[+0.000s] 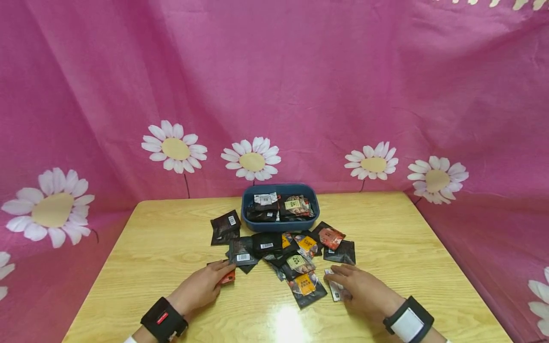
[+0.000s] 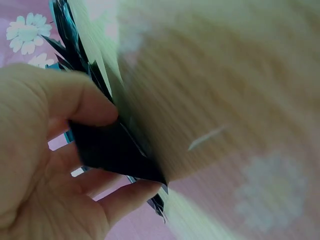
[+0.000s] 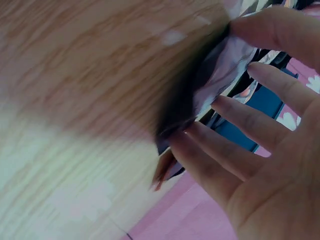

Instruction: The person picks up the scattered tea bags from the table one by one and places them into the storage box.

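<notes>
My left hand point(image 1: 201, 288) holds a black sachet with a red label point(image 1: 229, 277) at the left of the pile. In the left wrist view the thumb and fingers lie at opposite edges of this dark sachet point(image 2: 112, 147), which tilts against the tabletop. To the right of the pile, my right hand point(image 1: 364, 289) holds a sachet with a whitish label point(image 1: 336, 290). The right wrist view has its thumb at one end of the sachet point(image 3: 217, 80) and fingertips along the other edge. Fingers partly cover both sachets in the head view.
Several black sachets point(image 1: 243, 257) lie overlapping between the hands, some with orange labels point(image 1: 305, 284) or barcodes. Behind them a blue bin point(image 1: 280, 226) holds more sachets. The wooden table point(image 1: 167, 238) meets a pink flowered cloth point(image 1: 317, 95) at its back and sides.
</notes>
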`<state>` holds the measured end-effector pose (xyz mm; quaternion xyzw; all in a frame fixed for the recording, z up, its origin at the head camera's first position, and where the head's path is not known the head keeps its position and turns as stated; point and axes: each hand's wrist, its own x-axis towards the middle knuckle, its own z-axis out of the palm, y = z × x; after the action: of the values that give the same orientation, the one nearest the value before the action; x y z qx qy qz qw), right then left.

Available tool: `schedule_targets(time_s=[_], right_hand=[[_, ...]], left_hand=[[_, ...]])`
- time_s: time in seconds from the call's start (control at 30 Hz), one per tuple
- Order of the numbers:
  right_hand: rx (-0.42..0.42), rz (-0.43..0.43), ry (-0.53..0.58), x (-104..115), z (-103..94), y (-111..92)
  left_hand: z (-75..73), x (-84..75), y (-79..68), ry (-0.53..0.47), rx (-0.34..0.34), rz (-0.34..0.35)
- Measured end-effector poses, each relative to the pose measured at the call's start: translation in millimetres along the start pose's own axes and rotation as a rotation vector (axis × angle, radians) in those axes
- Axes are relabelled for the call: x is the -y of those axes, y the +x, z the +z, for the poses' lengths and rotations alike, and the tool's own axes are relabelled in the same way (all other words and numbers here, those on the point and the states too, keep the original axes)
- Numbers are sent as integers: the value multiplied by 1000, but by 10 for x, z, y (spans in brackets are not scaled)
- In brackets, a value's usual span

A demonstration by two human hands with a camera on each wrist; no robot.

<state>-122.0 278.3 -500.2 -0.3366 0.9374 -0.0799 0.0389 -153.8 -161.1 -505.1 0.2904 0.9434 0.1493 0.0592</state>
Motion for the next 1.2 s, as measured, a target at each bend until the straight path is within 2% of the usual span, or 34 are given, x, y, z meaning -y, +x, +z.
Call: schedule_targets(time_s=[0.13,0.27,0.57,0.63,0.77,0.87,1.0,1.2], right_hand=[[-3,-9,-33,48,20,-3],[-84,-24,-69,75,86,-3],[-247,-54,-149,84,187,16],[-286,-64,-162,75,199,28],[-337,-48,-193,42,192,37],[-326,1,-189,31,182,21],[-262,53,-182,51,175,7],[-252,36,-196,69,164,3]], left_hand=[[37,-30,-45,21,-19,6],[23,-63,-86,24,-53,14],[-7,-130,-170,8,-37,20],[-37,-143,-197,13,-51,24],[-119,-171,-239,26,-126,42],[-173,-196,-249,30,-147,47],[-221,-228,-257,17,-131,44],[-269,-258,-256,8,-157,60]])
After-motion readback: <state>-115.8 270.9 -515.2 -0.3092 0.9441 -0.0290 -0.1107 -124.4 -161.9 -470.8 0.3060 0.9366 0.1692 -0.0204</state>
